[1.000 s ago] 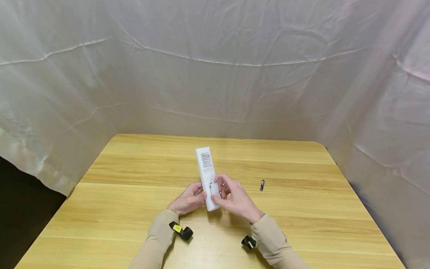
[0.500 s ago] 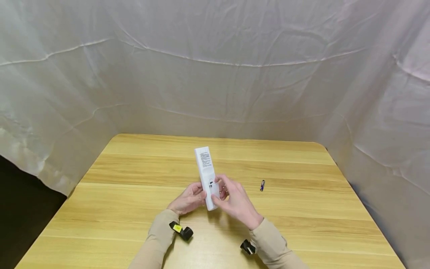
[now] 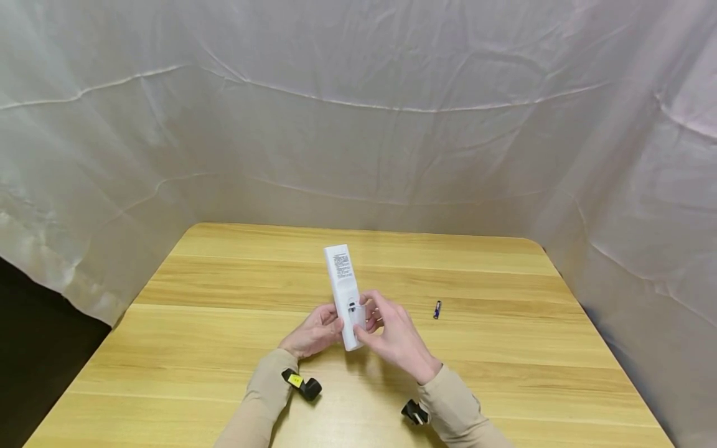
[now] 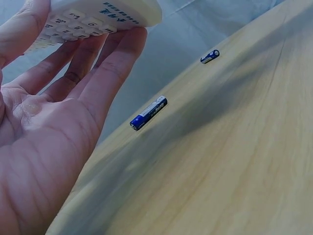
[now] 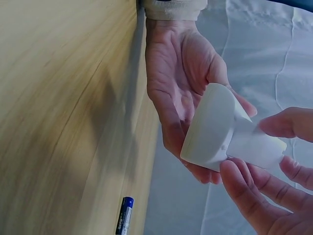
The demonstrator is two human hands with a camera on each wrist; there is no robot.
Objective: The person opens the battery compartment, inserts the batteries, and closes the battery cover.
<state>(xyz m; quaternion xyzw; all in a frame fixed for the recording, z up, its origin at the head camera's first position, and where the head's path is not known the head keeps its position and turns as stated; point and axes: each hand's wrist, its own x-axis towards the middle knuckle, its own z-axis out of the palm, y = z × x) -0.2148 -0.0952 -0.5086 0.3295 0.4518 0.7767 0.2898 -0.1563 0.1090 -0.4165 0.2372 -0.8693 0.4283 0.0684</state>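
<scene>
Clear of the tabletop, my left hand grips a white remote control along its side. Its back, with a printed label, faces up in the head view; the left wrist view shows its button face from below. At the lower part of the back, my right hand pinches the white battery cover between thumb and fingers, the cover standing at an angle to the remote's back. A small dark gap shows beside it. Much of the compartment is hidden by the cover and fingers.
A blue-and-white battery lies on the wooden table, right of the hands. The left wrist view shows two batteries, a nearer battery and a farther battery. Pale fabric hangs around the table.
My right hand has tilted the battery cover, and more of the dark gap at its upper end shows. The remote has shifted very slightly left; my left hand has stayed put.
</scene>
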